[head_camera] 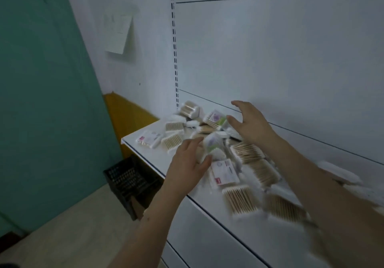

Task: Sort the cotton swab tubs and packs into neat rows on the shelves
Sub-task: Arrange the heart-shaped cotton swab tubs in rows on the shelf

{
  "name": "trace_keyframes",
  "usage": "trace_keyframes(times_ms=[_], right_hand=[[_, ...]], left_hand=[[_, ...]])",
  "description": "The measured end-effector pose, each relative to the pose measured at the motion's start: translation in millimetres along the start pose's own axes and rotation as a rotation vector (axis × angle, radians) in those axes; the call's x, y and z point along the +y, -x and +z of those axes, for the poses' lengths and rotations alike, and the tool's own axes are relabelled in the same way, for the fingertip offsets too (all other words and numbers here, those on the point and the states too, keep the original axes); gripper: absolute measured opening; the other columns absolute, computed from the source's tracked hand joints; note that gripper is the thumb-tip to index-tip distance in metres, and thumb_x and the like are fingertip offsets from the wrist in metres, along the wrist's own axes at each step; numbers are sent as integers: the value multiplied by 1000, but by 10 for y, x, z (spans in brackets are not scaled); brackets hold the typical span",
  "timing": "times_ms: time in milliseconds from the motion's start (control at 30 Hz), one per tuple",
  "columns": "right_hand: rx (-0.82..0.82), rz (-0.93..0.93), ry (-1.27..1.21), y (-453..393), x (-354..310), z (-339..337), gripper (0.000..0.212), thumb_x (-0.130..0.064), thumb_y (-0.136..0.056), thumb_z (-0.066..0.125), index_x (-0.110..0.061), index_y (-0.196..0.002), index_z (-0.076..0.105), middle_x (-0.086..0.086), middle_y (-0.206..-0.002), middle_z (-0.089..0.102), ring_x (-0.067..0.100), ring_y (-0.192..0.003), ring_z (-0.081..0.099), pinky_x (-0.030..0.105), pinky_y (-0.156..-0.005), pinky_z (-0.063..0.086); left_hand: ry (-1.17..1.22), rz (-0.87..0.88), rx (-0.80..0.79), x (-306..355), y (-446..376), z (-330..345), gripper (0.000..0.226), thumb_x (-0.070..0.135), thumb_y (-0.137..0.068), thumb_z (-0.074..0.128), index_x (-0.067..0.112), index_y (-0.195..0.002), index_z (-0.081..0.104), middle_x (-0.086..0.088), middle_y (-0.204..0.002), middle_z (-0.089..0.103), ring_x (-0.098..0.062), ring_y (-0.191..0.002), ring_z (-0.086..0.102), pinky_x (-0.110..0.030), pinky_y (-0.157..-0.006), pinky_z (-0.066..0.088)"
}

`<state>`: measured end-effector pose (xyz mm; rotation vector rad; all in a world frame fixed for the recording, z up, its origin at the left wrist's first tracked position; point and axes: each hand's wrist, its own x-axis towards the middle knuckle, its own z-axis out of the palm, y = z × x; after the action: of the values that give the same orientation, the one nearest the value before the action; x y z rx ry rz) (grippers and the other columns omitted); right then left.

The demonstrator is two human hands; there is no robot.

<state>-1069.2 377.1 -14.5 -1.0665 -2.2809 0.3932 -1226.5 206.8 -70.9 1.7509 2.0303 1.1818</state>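
Left hand (188,159) hovers slack-fingered and holding nothing, at the front edge of the shelf (145,143) — the white swab pack (212,145) lies just beyond its fingertips. Right hand (248,122), spread and holding nothing, hangs over the pile's back.

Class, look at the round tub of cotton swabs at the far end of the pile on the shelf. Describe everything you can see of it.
The round tub looks like clear plastic, packed with swabs whose pale wooden-looking sticks show through its wall. It seems to lie tipped on its side at the back of the jumbled pile, close to the slotted upright and the rear panel of the white shelf. Flat swab packs crowd its front, apparently touching it. Neither hand reaches it. Blur hides any label or lid detail.
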Motion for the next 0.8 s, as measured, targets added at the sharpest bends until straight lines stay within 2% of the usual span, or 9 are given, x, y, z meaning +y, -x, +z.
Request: trace_keyframes(times_ms=[100,167,267,333,400,567,667,800], right_hand=[[-21,30,71,-266,-16,189,60,-34,-97,59,-13,-149,38,12,-148,43,29,-136,41,38,-112,32],[-64,35,116,-449,-46,307,63,-34,-95,61,-14,-150,36,10,-147,45,27,-135,42,38,-111,34],[-158,26,246,-678,-56,504,70,-42,-91,64,-18,-150,36,8,-144,49,27,-131,47,37,-106,39],[-226,-8,345,-734,-11,633,78,-56,-86,63,-18,-149,39,9,-143,51,29,-128,49,36,-106,38],[-266,-73,444,-763,88,744,80,-55,-83,67,-17,-149,41,10,-141,53,31,-126,48,37,-108,37],[-196,-124,508,-795,177,815,82,-45,-83,74,-21,-152,37,8,-138,52,28,-124,47,36,-105,38],[-181,-114,452,-759,149,792,83,-42,-82,75,-23,-152,35,8,-134,54,28,-120,49,38,-102,42],[-26,-90,267,-687,-9,588,79,-36,-83,75,-23,-151,37,5,-116,54,21,-104,52,33,-91,47]], left_hand=[[36,60,-30,-194,-348,-5,57,47,-93,63,31,-144,43,7,-143,45,2,-119,40,-15,-96,30],[31,98,-93,-298,-541,21,66,52,-91,64,28,-147,39,6,-145,44,-4,-124,43,-15,-96,31],[16,151,-218,-447,-780,140,80,65,-87,61,26,-151,33,5,-147,44,-14,-131,43,-30,-107,37],[7,184,-298,-555,-873,210,87,78,-82,52,32,-152,28,8,-153,39,-13,-139,37,-40,-114,32],[-24,234,-351,-624,-925,225,90,81,-80,51,34,-153,26,10,-157,34,-11,-144,28,-36,-118,21],[3,364,-292,-670,-901,185,82,83,-70,61,39,-137,45,19,-139,48,-3,-134,35,-27,-110,22],[55,384,-283,-684,-885,177,78,81,-68,66,43,-133,47,24,-134,51,2,-130,37,-18,-105,18],[157,344,-275,-667,-875,157,67,80,-69,68,49,-124,46,30,-123,53,9,-116,45,-23,-104,32]])
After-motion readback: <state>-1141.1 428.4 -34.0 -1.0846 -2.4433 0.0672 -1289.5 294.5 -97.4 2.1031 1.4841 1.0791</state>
